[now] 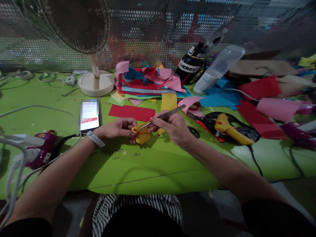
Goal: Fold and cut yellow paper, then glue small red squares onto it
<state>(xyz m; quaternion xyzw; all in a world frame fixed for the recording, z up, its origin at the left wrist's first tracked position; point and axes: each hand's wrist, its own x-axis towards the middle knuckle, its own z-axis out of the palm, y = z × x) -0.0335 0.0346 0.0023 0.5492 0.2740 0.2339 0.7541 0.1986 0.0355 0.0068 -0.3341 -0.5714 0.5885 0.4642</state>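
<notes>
My left hand [123, 129] pinches the left end of a small yellow paper piece [143, 137] just above the green tabletop. Between the fingers of my right hand [172, 126] is a pair of metal tweezers [170, 113], slanting down to the left. Their bent tips reach the yellow paper close to my left fingertips, where small red bits show. Whether the tips grip one of those bits, I cannot tell. A red paper strip [132, 113] and a yellow strip [169, 102] lie just beyond my hands.
Behind my hands sits a pile of coloured paper [148, 80]. To the right are a yellow glue gun [228, 128] on a black reel, scissors [197, 118], a black bottle [191, 64] and a clear bottle [217, 70]. A phone [89, 115], fan [95, 84] and purple power strip [43, 149] stand left.
</notes>
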